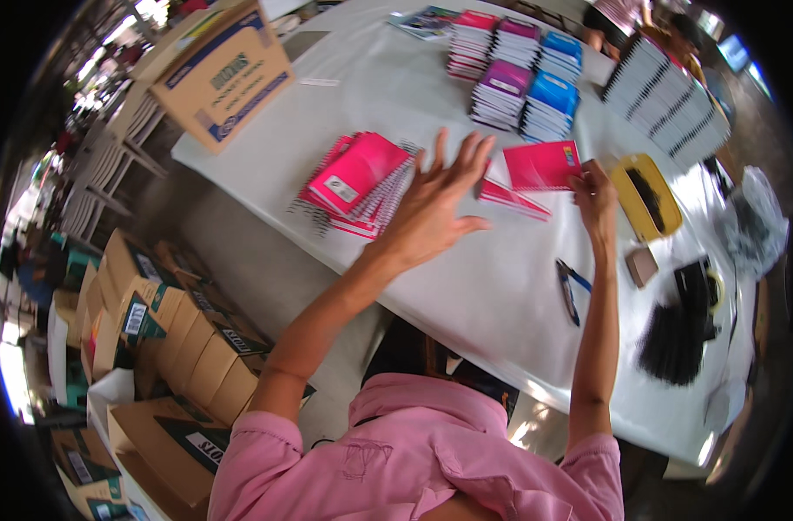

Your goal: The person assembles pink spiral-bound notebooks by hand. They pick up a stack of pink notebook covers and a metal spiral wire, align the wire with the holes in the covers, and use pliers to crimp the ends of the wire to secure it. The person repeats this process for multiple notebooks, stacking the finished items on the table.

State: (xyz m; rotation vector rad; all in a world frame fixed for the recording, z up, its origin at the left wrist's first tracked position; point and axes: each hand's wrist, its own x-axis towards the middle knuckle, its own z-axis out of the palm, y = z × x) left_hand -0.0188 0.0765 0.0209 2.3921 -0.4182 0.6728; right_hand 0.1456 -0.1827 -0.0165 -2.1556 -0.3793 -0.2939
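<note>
My right hand pinches the right edge of a pink notebook cover and holds it a little above the table. Under it, partly hidden, lie more pink covers or notebooks. My left hand is spread wide with nothing in it, over the table between those and a loose pile of pink spiral notebooks to its left. Below my right hand a pair of blue-handled pliers rests on the white table.
Stacks of pink, purple and blue notebooks stand at the back, beside rows of spiral-bound pads. On the right are a yellow tub, black wire bindings and a plastic bag. A carton sits far left; more boxes fill the lower left.
</note>
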